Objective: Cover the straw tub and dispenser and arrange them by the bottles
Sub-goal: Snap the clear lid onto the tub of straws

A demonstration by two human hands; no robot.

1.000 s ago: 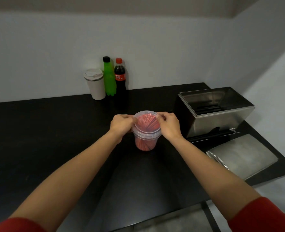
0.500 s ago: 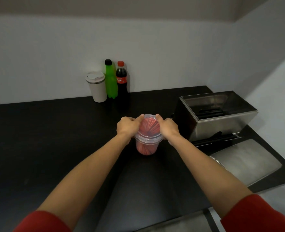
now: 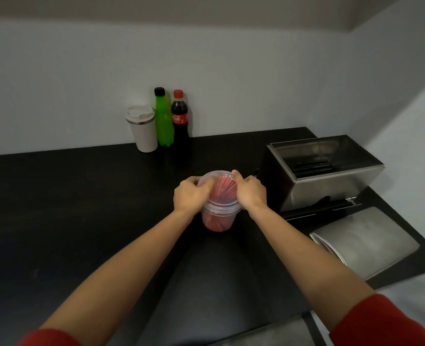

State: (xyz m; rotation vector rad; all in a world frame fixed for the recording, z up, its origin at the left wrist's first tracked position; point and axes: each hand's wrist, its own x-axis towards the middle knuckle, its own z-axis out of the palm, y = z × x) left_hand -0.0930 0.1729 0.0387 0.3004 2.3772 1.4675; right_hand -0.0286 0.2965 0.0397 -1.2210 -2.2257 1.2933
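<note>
Bottles (image 3: 171, 118) stood at the back wall. Mid-desk (image 3: 81, 208), left hand (image 3: 190, 196) and right hand (image 3: 251, 193) had fingers clamped on the straw tub (image 3: 220, 216) lid rim, probably pressing it sealed. Dispenser (image 3: 323, 171) sat right, open, its cover (image 3: 363, 243) alongside.

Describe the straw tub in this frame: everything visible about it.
The straw tub is a round, clear plastic container packed with red straws, standing upright on the black counter left of the metal dispenser. A clear lid sits on its rim. The left hand and right hand press on the lid's edges from either side.
</note>
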